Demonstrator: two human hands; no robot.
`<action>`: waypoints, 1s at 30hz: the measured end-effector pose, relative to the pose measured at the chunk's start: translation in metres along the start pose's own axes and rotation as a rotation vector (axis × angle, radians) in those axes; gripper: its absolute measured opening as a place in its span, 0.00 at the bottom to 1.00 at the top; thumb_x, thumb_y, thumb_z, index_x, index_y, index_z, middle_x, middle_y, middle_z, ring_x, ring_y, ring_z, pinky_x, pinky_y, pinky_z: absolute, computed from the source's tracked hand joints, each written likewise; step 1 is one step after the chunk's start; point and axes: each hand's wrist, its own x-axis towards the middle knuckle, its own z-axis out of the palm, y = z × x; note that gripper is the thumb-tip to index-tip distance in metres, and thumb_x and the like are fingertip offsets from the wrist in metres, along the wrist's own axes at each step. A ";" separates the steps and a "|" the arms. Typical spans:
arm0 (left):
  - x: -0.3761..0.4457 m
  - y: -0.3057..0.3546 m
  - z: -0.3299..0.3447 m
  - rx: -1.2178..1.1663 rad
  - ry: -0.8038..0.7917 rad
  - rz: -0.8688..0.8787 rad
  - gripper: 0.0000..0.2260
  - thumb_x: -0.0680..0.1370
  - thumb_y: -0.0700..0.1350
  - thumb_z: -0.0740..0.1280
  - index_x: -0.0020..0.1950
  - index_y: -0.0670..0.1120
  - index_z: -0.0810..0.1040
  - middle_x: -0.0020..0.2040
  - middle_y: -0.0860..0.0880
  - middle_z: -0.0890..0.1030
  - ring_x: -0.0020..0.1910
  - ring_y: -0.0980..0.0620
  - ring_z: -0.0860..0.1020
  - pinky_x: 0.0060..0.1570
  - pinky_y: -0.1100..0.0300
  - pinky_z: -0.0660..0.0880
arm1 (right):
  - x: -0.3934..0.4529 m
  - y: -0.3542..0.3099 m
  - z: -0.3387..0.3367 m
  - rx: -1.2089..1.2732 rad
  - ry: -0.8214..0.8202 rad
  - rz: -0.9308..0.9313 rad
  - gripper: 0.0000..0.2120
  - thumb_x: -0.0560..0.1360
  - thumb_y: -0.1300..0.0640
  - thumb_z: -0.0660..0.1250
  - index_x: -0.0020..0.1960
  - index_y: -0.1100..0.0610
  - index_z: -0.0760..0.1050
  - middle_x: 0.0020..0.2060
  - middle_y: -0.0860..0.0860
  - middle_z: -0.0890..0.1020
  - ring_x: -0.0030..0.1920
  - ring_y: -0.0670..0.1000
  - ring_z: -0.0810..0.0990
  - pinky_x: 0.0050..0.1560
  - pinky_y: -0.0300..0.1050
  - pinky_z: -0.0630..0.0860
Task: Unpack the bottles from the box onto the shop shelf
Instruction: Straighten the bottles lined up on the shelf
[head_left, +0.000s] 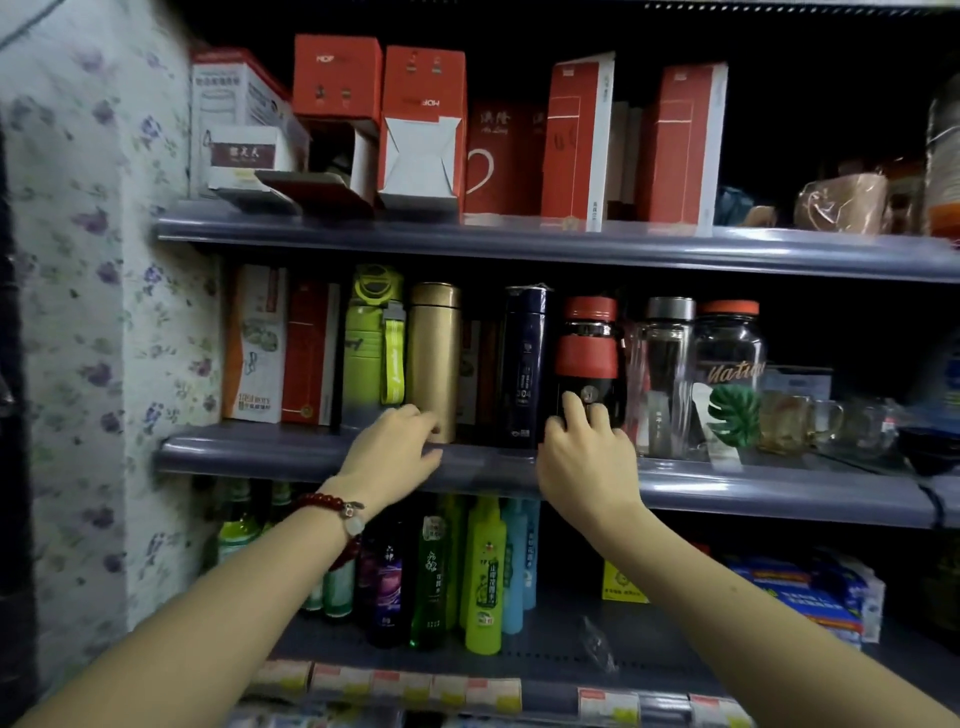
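Bottles (589, 358) upright, gold (434, 358) – navy (524, 364) – red-black

On the middle shelf (322, 452), a narrow gap opens between the gold flask (434, 358) and the navy bottle (524, 364) (boxes stand far behind it); rightward, bottles crowd together, touching.
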 end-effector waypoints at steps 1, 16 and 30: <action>0.000 -0.009 -0.004 0.001 0.008 -0.006 0.15 0.77 0.49 0.65 0.61 0.46 0.76 0.57 0.47 0.77 0.58 0.47 0.75 0.55 0.49 0.75 | 0.003 -0.008 -0.001 0.004 0.016 -0.013 0.10 0.56 0.62 0.76 0.31 0.62 0.76 0.40 0.59 0.80 0.33 0.60 0.78 0.24 0.44 0.67; 0.027 -0.115 -0.019 -0.093 0.000 -0.243 0.29 0.73 0.58 0.69 0.67 0.42 0.69 0.59 0.42 0.75 0.58 0.42 0.75 0.53 0.50 0.75 | 0.059 -0.114 0.017 0.324 -0.044 0.069 0.20 0.77 0.48 0.61 0.63 0.60 0.66 0.58 0.56 0.75 0.60 0.59 0.73 0.49 0.50 0.74; 0.072 -0.138 0.017 -0.743 -0.111 -0.379 0.37 0.58 0.57 0.80 0.64 0.50 0.74 0.59 0.52 0.80 0.60 0.50 0.77 0.59 0.57 0.73 | 0.094 -0.134 0.049 0.848 -0.233 0.474 0.44 0.66 0.50 0.77 0.71 0.58 0.54 0.59 0.58 0.76 0.53 0.57 0.76 0.47 0.45 0.73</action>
